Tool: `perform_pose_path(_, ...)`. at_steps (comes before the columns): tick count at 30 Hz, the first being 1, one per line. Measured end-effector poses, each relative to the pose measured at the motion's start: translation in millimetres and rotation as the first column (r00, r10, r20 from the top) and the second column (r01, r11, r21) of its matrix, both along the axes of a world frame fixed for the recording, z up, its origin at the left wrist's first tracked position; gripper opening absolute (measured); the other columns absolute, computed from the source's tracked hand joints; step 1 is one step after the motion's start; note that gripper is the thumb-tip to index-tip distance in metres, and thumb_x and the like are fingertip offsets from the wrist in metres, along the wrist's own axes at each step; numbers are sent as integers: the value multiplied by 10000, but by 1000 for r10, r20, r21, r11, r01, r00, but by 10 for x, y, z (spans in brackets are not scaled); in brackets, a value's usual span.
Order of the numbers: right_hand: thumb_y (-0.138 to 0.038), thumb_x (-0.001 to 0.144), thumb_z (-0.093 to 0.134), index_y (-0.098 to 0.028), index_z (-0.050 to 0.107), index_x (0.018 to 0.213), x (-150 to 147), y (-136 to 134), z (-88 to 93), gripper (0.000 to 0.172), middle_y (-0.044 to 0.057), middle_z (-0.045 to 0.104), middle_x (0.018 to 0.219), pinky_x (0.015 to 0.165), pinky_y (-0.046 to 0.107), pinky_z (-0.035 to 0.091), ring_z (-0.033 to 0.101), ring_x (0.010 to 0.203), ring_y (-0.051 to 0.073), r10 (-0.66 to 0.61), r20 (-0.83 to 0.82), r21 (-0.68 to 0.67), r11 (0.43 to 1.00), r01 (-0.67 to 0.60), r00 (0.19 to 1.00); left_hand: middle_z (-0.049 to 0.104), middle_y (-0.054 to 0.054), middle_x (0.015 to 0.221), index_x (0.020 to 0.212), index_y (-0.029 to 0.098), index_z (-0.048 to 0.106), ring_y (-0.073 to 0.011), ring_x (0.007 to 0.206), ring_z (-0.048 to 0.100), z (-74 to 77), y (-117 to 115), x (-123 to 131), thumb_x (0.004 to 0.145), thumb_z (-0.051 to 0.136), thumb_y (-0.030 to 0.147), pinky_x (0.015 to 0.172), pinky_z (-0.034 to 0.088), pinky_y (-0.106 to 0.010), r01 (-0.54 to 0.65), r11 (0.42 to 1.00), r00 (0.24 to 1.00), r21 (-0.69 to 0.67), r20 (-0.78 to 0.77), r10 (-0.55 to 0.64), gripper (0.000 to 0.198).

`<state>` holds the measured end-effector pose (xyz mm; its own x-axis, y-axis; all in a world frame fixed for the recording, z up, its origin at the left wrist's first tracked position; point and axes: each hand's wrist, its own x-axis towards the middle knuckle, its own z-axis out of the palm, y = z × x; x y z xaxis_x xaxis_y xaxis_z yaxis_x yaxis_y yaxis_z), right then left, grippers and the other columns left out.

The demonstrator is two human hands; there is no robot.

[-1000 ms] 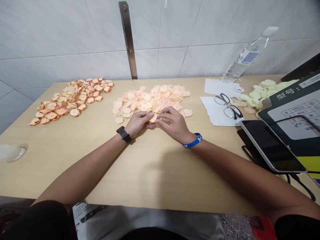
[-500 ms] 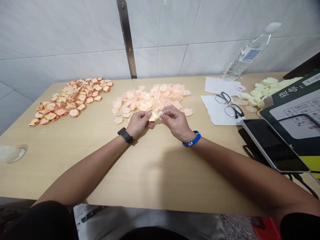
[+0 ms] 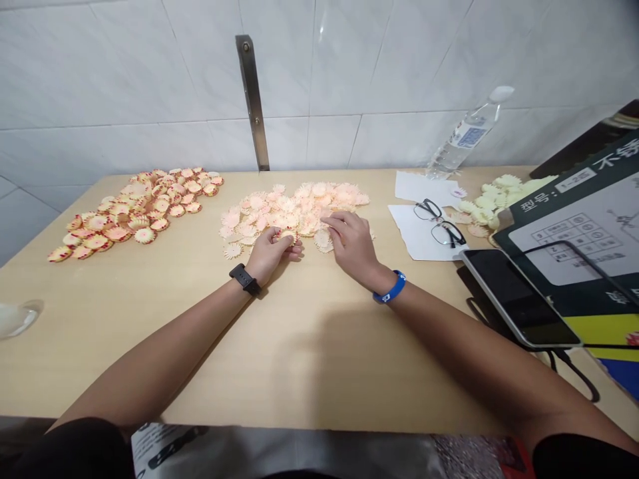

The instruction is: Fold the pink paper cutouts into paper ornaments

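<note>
My left hand [image 3: 269, 251] curls closed on a paper flower [image 3: 286, 235] at the edge of the pile [image 3: 304, 209]; my right hand [image 3: 352, 245] lies open beside a second flower [image 3: 323, 239]. They seem light, soft and easily creased: best pinched at the rim.
</note>
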<state>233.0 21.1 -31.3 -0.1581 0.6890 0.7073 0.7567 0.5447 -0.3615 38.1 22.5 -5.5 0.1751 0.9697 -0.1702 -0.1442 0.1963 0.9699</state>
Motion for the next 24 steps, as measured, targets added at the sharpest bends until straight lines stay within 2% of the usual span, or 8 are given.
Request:
perform_pose_path(2, -27, 840, 422, -227, 707, 994, 1, -9, -11, 381, 80, 679, 999, 829, 415, 400, 585, 968, 251, 33, 27, -12, 999, -33, 999, 707, -77, 796, 870, 148, 497, -145, 672, 692, -1, 4, -2, 759, 713, 198, 651, 569, -284, -10, 1000, 1000, 2, 20, 10, 248)
perform_pose_path(6, 43, 758, 446, -218, 706, 817, -9, -19, -32, 373, 54, 730, 940, 871, 447, 348, 580, 920, 242, 104, 216, -139, 987, -75, 971, 704, -82, 837, 837, 122, 578, -129, 681, 681, -6, 10, -18, 752, 724, 258, 647, 565, -263, 13, 1000, 999, 12, 39, -13, 217)
perform_pose_path(9, 56, 750, 444, -216, 702, 896, -17, -19, -35, 402, 58, 733, 1002, 914, 468, 310, 579, 965, 247, 61, 260, -125, 992, -29, 964, 692, -84, 837, 789, 99, 624, -151, 748, 692, -22, 7, -31, 714, 762, 289, 685, 569, -271, 33, 999, 996, -3, 78, -33, 246)
perform_pose_path(12, 47, 742, 454, -205, 689, 991, -24, -39, -19, 425, 79, 712, 1070, 890, 446, 319, 573, 1015, 255, 12, 199, -60, 998, 0, 980, 689, -89, 784, 766, 83, 642, -176, 764, 697, -40, 0, -31, 649, 816, 284, 708, 563, -290, 53, 998, 995, -30, 92, -50, 291)
perform_pose_path(15, 32, 756, 451, -204, 688, 959, -45, -81, 0, 392, 72, 713, 1002, 826, 414, 341, 585, 964, 248, 18, 140, -29, 999, -14, 990, 672, -73, 689, 699, 85, 625, -151, 689, 670, -44, -13, -13, 619, 842, 275, 715, 549, -303, 50, 998, 995, -24, 90, -48, 300)
perform_pose_path(21, 5, 793, 439, -217, 657, 923, -159, -181, 21, 337, 52, 704, 888, 768, 387, 408, 604, 865, 230, 124, 10, 35, 992, -125, 992, 613, -17, 571, 613, 139, 499, -107, 550, 583, -31, -25, 10, 549, 880, 272, 592, 474, -271, 97, 995, 990, -12, 102, -96, 409)
perform_pose_path(24, -59, 865, 453, -213, 634, 971, -232, -214, 24, 261, 61, 682, 888, 754, 365, 470, 604, 855, 218, 249, -75, 24, 969, -248, 966, 573, 23, 517, 619, 163, 459, -95, 516, 559, -32, -27, 2, 538, 873, 270, 563, 444, -243, 76, 997, 997, 22, 14, -77, 435)
